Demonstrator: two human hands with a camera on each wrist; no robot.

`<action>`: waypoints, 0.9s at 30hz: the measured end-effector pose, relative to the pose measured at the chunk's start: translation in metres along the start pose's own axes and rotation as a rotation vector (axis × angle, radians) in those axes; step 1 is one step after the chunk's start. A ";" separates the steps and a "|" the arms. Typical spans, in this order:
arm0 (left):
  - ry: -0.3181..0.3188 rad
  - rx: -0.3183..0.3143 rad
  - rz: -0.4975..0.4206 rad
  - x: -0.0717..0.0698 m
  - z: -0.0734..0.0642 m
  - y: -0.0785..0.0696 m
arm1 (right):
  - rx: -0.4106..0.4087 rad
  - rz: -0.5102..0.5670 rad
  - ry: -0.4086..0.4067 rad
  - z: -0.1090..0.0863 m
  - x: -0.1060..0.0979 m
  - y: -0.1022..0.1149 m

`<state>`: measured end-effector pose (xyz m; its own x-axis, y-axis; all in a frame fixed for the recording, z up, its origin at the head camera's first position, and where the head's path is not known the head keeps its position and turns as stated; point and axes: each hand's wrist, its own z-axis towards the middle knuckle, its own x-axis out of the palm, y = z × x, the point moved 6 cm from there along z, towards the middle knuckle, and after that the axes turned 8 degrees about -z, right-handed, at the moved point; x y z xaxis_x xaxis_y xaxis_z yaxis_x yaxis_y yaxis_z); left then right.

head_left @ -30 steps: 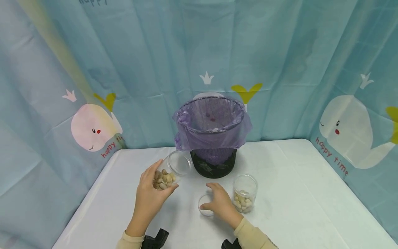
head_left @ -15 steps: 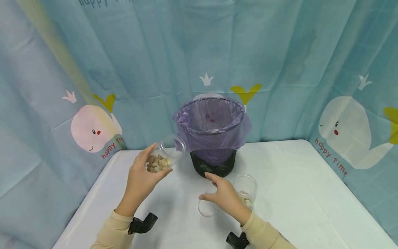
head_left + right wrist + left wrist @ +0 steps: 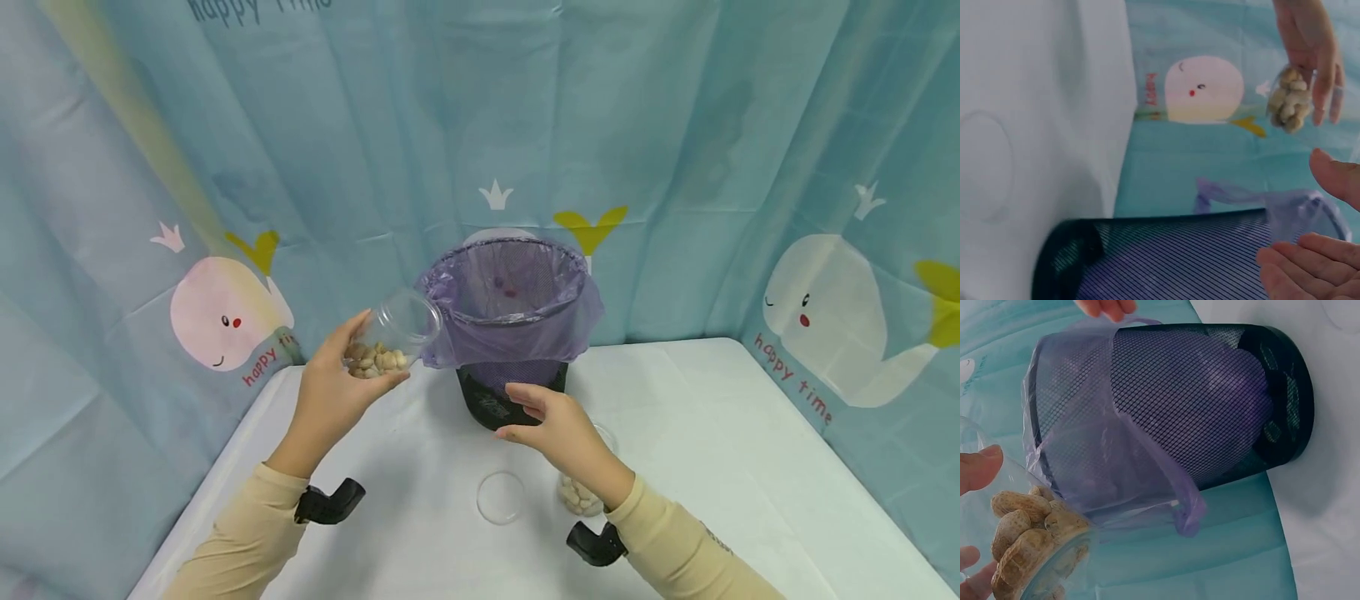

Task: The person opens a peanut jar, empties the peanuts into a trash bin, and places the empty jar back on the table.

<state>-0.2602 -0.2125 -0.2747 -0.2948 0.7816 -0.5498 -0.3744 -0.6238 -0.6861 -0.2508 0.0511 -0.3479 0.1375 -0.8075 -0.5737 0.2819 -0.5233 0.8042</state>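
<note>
My left hand grips a clear plastic jar by its sides, thumb below and fingers above. The jar is tilted, its open mouth beside the left rim of a mesh wastebasket. Peanuts in their shells lie inside the jar, clearest in the left wrist view. Over the table, in front of the wastebasket, hovers my right hand, fingers and thumb apart and holding nothing. A purple bin bag lines the wastebasket and folds over its rim.
A clear round lid lies flat on the white table. Partly behind my right forearm stands a second clear jar with pale pieces in it. A blue printed curtain hangs behind and along both sides.
My left hand has raised the jar of peanuts up and leftward, to the wastebasket's rim height. My right hand has lifted away from the lid, up and to the right.
</note>
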 end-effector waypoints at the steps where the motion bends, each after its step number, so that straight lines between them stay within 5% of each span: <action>1: 0.003 -0.003 0.001 -0.001 0.002 -0.001 | 0.007 0.000 0.000 0.001 -0.004 0.001; 21: 0.070 0.067 0.045 -0.009 0.042 -0.018 | 0.007 0.080 0.015 0.022 -0.071 0.024; 27: 0.100 0.070 0.061 -0.007 0.053 -0.024 | -0.039 0.086 -0.053 0.029 -0.097 0.035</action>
<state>-0.2955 -0.2023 -0.2293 -0.2307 0.7360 -0.6365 -0.4202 -0.6654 -0.6170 -0.2817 0.1029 -0.2598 0.1124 -0.8629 -0.4927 0.3076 -0.4413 0.8430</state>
